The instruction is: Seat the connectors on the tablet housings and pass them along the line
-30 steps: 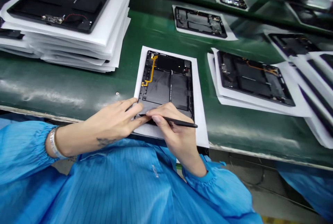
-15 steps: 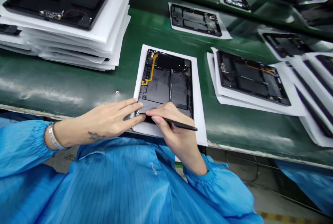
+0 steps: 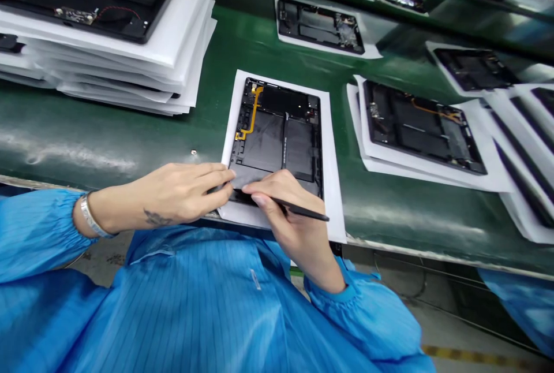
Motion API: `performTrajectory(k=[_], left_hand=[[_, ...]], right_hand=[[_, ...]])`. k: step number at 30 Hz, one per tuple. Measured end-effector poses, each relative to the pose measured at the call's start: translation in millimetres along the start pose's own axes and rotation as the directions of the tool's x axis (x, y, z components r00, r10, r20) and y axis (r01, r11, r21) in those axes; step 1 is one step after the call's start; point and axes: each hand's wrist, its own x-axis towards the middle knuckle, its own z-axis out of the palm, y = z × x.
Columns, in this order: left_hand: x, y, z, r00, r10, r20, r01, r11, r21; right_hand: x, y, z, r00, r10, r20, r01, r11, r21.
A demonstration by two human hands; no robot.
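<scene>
A tablet back housing (image 3: 264, 142), with its insides exposed and a yellow flex cable (image 3: 251, 122) along its left side, lies on a white sheet (image 3: 333, 188). My left hand (image 3: 186, 191) rests at the housing's near left corner, fingers stretched out and holding nothing visible. In my right hand (image 3: 294, 205), thumb and fingers pinch a slim black tweezers-like tool (image 3: 303, 211) over the near edge. Its working tip is hidden by my fingers.
A tall stack of white sheets (image 3: 190, 55) and tablet housings stands at the left. More housings lie to the right, one on white sheets (image 3: 426, 125), and another housing (image 3: 320, 23) farther back. A small metallic bit (image 3: 193, 152) sits on the green bench (image 3: 86, 136).
My left hand has shifted slightly left, and its fingers have drawn a little away from the right fingertips. My right hand stays almost in place with the black tool. The view has shifted slightly.
</scene>
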Motion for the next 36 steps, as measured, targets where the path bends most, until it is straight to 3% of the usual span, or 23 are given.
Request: performTrajectory(k=[8, 15, 22, 25, 29, 31, 33, 34, 36], left_hand=[[1, 3, 2.4, 1.000, -0.004, -0.014, 0.004, 0.999, 0.046], [6, 5, 1.6, 1.000, -0.006, 0.003, 0.005, 0.994, 0.113], [27, 7, 3.6, 0.999, 0.051, 0.017, -0.052, 0.991, 0.121], [29, 10, 6.7, 0.997, 0.069, 0.016, -0.071, 0.989, 0.130], [23, 12, 11.4, 0.997, 0.064, 0.044, -0.067, 0.994, 0.090], [19, 10, 12.7, 0.998, -0.013, 0.068, 0.015, 0.999, -0.028], [16, 3, 12.4, 0.980, -0.187, 0.071, 0.198, 0.957, -0.212], [16, -3, 11.7, 0.950, -0.304, 0.077, 0.312, 0.896, -0.316], [21, -16, 10.0, 0.836, -0.527, 0.151, 0.521, 0.679, -0.517]], right_hand=[[1, -1, -5, 0.996, -0.057, 0.065, 0.059, 0.998, -0.029], [-21, 2, -33, 1.000, 0.004, -0.002, -0.005, 0.993, -0.121], [-24, 1, -29, 0.998, -0.026, -0.063, 0.017, 0.990, -0.139], [-25, -2, -29, 0.998, -0.055, -0.002, 0.053, 0.979, -0.195], [-26, -10, -30, 0.979, -0.090, 0.180, 0.153, 0.916, -0.372], [-27, -10, -29, 0.979, -0.095, 0.182, 0.158, 0.916, -0.369], [-29, -6, -27, 0.994, -0.080, 0.067, 0.095, 0.962, -0.255], [-30, -3, -27, 0.999, -0.052, -0.014, 0.049, 0.983, -0.179], [-33, 3, -25, 0.986, 0.041, -0.164, -0.050, 0.998, -0.049]])
